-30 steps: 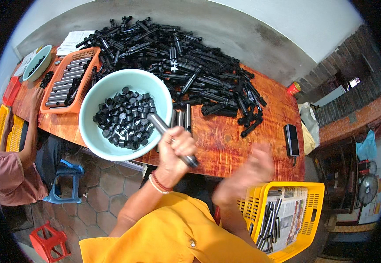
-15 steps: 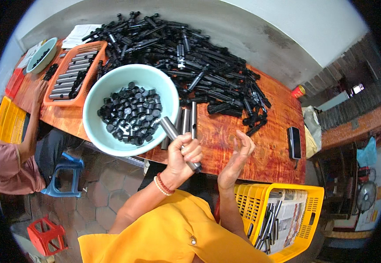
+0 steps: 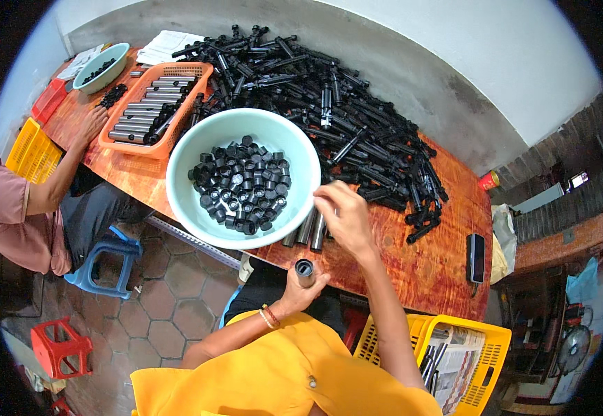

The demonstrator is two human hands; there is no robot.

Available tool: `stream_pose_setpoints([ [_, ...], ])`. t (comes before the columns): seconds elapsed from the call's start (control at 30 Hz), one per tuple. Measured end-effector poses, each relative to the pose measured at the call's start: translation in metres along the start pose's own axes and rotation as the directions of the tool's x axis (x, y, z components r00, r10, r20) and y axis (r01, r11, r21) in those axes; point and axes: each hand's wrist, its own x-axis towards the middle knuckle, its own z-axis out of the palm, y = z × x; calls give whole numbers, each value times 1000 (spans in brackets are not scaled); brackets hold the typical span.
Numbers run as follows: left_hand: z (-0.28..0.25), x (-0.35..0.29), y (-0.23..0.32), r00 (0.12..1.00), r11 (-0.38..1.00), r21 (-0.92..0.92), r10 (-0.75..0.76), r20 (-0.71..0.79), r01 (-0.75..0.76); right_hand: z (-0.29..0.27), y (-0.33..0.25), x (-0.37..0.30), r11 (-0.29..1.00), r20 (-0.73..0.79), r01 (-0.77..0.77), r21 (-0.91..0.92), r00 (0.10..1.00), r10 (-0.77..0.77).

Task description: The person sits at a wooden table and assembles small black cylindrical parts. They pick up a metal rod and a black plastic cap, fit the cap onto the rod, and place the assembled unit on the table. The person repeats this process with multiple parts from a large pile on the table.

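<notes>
The left hand (image 3: 301,291) grasps a tube (image 3: 305,271), open end up; the right hand (image 3: 343,212), curled, contents unclear, has the basin (image 3: 185,182) just left. Seemingly a reaching step; next calls for steadying the tube.

Workshop: table (image 3: 447,270) piled with black tubular parts (image 3: 360,149), basin (image 3: 185,154) of caps (image 3: 242,182).

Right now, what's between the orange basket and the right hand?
In the head view, the large pale-blue bowl of black caps stands between the orange basket and the right hand.
</notes>
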Motion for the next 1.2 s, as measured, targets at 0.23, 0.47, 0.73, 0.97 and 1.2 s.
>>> stream_pose_setpoints([
  [0.23,-13,-4,6,978,976,73,206,-27,-204,100,21,56,943,504,284,-171,848,-164],
  [0.47,-19,-10,11,990,993,28,118,-80,-116,131,34,69,853,641,490,-181,716,-275],
  [0.73,-13,-11,9,992,996,46,85,-93,-81,132,36,72,859,621,503,-94,704,-345],
  [0.97,-8,-9,13,994,999,17,37,-107,-36,105,40,77,984,431,159,78,885,-177],
  [1.2,-7,-9,17,992,999,-32,-36,-124,32,34,17,34,638,369,-405,654,908,198],
])
